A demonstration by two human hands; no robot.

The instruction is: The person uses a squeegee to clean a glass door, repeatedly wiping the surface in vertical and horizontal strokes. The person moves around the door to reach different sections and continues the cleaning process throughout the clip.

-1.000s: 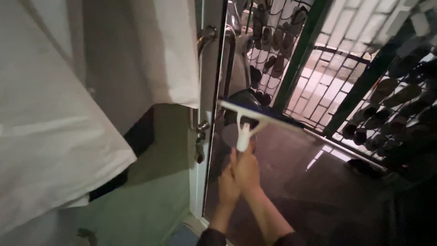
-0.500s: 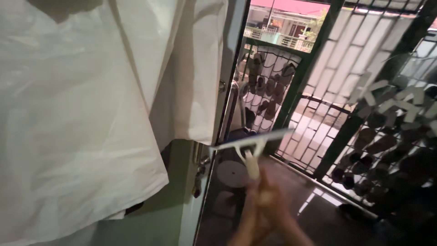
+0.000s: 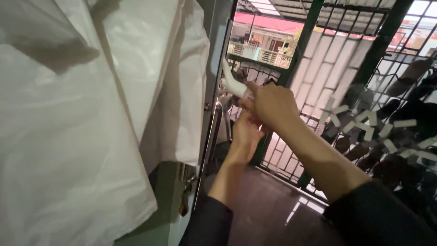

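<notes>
Both hands have swung the white squeegee [image 3: 230, 82] up the glass door [image 3: 255, 200]; right hand [image 3: 271, 105] and left hand [image 3: 246, 132] clasp its handle, and the blade, pressed near the frame, might slip.

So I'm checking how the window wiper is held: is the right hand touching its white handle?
Touching. The head view shows the right hand wrapped over the white squeegee handle, fingers closed on it with no gap; the left hand sits just beneath.
</notes>
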